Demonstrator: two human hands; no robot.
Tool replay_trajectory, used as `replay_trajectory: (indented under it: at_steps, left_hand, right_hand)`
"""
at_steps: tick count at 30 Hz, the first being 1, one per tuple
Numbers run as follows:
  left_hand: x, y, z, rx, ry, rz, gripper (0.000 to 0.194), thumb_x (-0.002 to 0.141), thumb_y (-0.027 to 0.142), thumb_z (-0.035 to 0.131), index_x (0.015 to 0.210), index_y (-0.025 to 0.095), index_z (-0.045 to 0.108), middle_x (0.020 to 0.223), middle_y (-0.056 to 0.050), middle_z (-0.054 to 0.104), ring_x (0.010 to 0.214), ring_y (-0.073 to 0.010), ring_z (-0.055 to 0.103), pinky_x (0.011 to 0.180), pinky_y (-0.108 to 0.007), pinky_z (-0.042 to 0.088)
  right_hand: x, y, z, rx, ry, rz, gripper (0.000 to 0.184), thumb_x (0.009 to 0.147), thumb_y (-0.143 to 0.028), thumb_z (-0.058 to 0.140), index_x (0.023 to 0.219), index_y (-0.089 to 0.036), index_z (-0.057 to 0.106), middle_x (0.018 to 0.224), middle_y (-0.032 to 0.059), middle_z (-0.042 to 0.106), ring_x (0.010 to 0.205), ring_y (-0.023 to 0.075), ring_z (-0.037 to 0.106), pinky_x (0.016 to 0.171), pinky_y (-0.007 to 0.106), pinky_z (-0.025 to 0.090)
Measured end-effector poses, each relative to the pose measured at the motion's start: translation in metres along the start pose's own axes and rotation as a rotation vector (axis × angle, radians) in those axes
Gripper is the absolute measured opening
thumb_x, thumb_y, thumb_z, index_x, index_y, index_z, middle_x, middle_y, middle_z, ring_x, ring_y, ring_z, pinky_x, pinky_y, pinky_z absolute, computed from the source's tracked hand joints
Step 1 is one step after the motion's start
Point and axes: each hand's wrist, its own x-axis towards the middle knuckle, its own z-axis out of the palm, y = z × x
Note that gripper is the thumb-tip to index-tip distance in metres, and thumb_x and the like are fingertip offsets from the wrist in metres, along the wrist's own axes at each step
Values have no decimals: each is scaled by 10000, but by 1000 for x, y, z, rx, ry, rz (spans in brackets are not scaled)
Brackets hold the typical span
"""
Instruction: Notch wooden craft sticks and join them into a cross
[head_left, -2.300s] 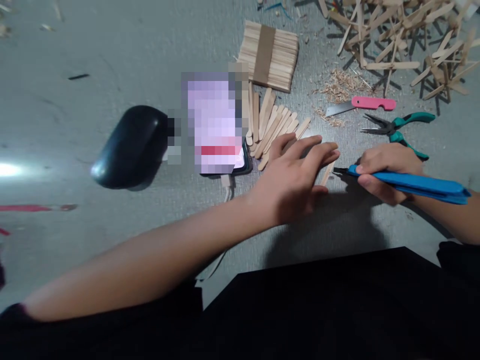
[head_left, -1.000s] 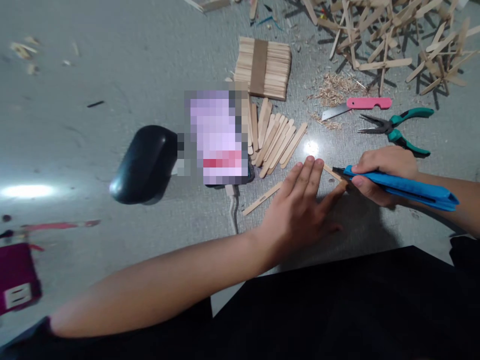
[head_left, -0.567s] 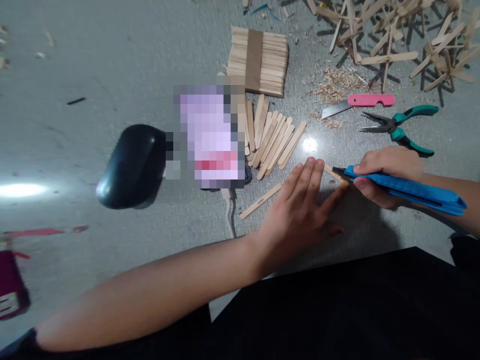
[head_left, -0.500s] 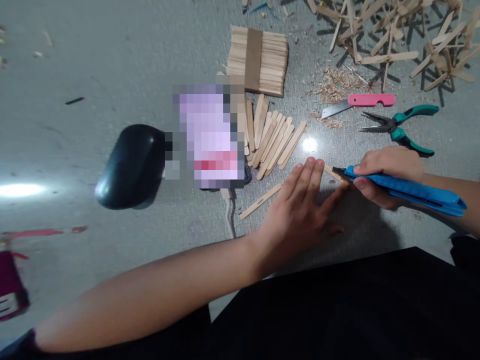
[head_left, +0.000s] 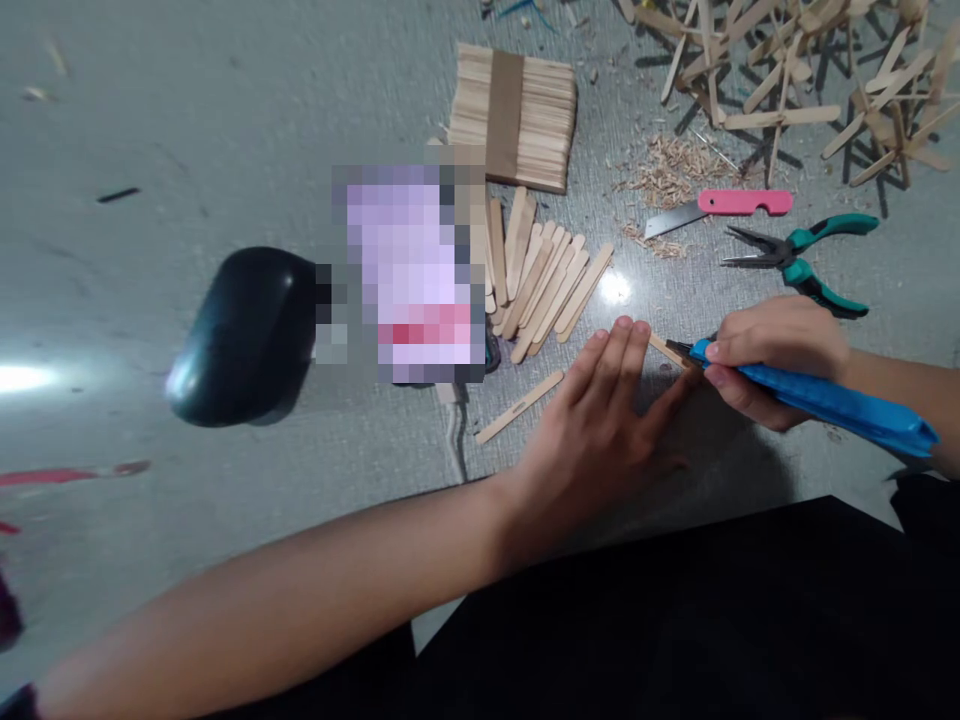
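My left hand (head_left: 596, 425) lies flat on the table, fingers stretched out, holding down a wooden craft stick (head_left: 663, 346). Most of that stick is hidden under the hand; a short length shows between the fingertips and the forefinger. In my right hand (head_left: 784, 350) is a blue utility knife (head_left: 847, 405), its blade resting at the stick close to my left forefinger. Whether the blade has cut in cannot be made out. Another craft stick (head_left: 519, 407), with a small dark mark, lies just left of my left hand.
Loose craft sticks (head_left: 551, 285) and a banded bundle (head_left: 544, 120) lie beyond my hands. Pliers (head_left: 787, 250), a pink folding saw (head_left: 742, 203), sawdust (head_left: 679, 170) and joined sticks (head_left: 780, 115) are at right. A blurred-out device (head_left: 412, 270) and a black rounded object (head_left: 244, 335) stand left.
The rear end of the utility knife has dropped slightly towards me, with its blade still at the stick. My left hand stays put. The view has shifted slightly, moving things at left outward.
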Motion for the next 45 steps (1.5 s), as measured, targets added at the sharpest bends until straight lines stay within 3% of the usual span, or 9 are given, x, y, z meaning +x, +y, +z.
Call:
replay_trajectory:
  at_steps: [9,15,20,26,30,39,45]
  left_hand:
    - [2,-3,2,13,29,34,1124,1012,801,756,1837,143,370,1776,-354,519,1682,-507,529,1394,-631,442]
    - [8,-7,5,-53,-87,29,944,1004,760,787,1739,206,576,1865,-339,389,1741,-556,407,1397,-665,428]
    - [14,-5,1,-58,-128,6,1061,924,763,883,1773,227,542,1859,-305,430,1736,-524,437,1403,-632,436]
    - [16,-2,-2,-36,-165,7,990,957,729,871,1774,273,545,1857,-270,455,1724,-519,462,1399,-642,426]
    - [18,-3,-3,-46,-165,12,1074,936,767,873,1805,263,492,1854,-281,454,1724,-515,463,1397,-643,434]
    - [19,1,-10,2,-200,18,953,986,779,804,1749,260,565,1838,-277,481,1709,-519,486,1384,-674,454]
    - [17,2,-9,-32,-160,16,1044,976,759,829,1828,296,441,1852,-251,472,1710,-523,483,1394,-712,424]
  right_hand:
    - [10,2,3,67,-39,-19,211,1042,-114,639,920,-253,536,728,-57,574,565,113,501,576,299,404]
    - [-9,10,14,-110,16,-100,141,1055,-201,630,947,-281,585,705,-35,640,553,157,582,555,318,487]
    - [-11,9,11,-90,140,-91,36,1106,-278,650,1076,-275,670,780,-46,770,609,140,733,600,267,581]
    - [-9,4,5,-101,112,-106,39,1100,-276,689,1069,-254,694,809,-18,821,625,145,782,623,261,621]
    - [-10,4,4,-72,116,-130,28,1080,-228,693,1079,-255,685,776,-20,804,614,153,780,630,269,635]
    - [-14,5,-2,-56,43,-157,79,1086,-231,691,1120,-290,651,751,-49,762,574,147,725,593,293,587]
    - [-13,3,-8,-30,1,-151,130,1067,-216,686,1146,-317,660,736,-69,745,574,151,713,595,304,560]
